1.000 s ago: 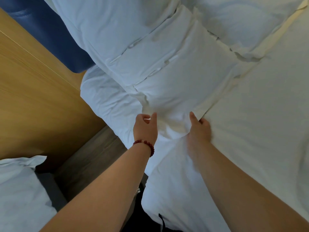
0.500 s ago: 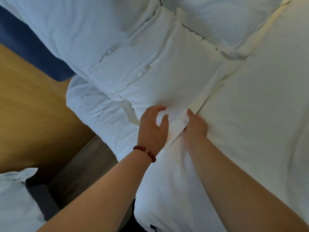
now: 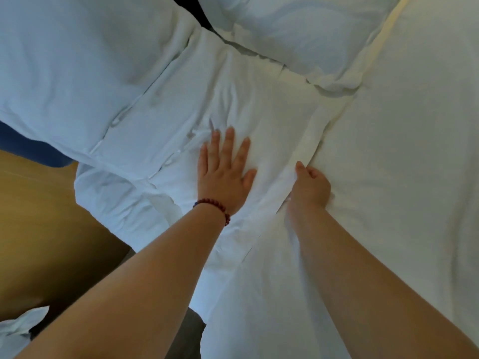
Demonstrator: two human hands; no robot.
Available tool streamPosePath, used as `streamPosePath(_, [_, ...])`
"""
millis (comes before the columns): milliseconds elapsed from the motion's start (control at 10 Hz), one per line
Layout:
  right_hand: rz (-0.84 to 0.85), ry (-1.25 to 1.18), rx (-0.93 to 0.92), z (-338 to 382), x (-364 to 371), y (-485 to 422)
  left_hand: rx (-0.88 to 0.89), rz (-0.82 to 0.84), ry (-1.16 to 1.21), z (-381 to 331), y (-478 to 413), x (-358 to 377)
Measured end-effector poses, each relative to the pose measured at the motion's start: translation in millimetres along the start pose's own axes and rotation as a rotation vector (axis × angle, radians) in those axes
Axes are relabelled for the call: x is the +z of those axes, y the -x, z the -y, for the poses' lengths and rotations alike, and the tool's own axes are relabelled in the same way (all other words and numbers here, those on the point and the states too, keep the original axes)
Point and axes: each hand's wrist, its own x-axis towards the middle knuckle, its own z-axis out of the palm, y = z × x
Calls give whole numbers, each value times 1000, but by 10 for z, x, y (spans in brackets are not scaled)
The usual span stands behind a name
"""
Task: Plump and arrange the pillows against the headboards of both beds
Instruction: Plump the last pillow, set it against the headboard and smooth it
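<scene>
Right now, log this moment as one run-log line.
left hand: flat, fingers spread, pressing front pillow | right hand: pinching the pillow's flap edge | second pillow: behind | step: smoothing

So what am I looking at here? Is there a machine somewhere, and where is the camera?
No machine: a person works with bare hands, and the camera sits on their head, looking down at a bed. The left hand, with a red bead bracelet at the wrist, lies flat with fingers spread on a white pillow. The right hand is curled around the pillow's edge beside the white bedsheet. More pillows lie behind, and a wooden panel stands to the left.
</scene>
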Motion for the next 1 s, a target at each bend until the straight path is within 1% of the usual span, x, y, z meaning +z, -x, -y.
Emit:
streamPosePath(100, [77,-19,70,357,61,-256,34,-105,-11,-124,-173,-167])
streamPosePath(200, [47,-23,96,620,132,-572,158,-167,-68,-290,-617,-331])
streamPosePath(300, [-134,18,-55,578,105,-708,126,-62,-94,-309,-927,-155])
streamPosePath(400, [-159,-3,-70,338,26,-661,120,-12,-85,-278,-864,110])
streamPosePath(500, [-29,-122,-28,427,-22,-909,104,-4,-61,-294,-876,97])
streamPosePath(600, [103,-165,50,732,38,-1325,154,-92,-76,-324,-1117,-132])
streamPosePath(700, [148,-166,99,924,108,-1642,170,-105,-92,-352,-1346,-162])
streamPosePath(800, [-91,-107,-36,1006,134,-1500,133,-53,-72,-351,-1389,122])
streamPosePath(900, [-220,-64,-103,765,92,-1485,124,-9,-64,-343,-1359,366])
streamPosePath(1000, [-32,-208,29,754,59,-1581,117,27,-55,-344,-1408,470])
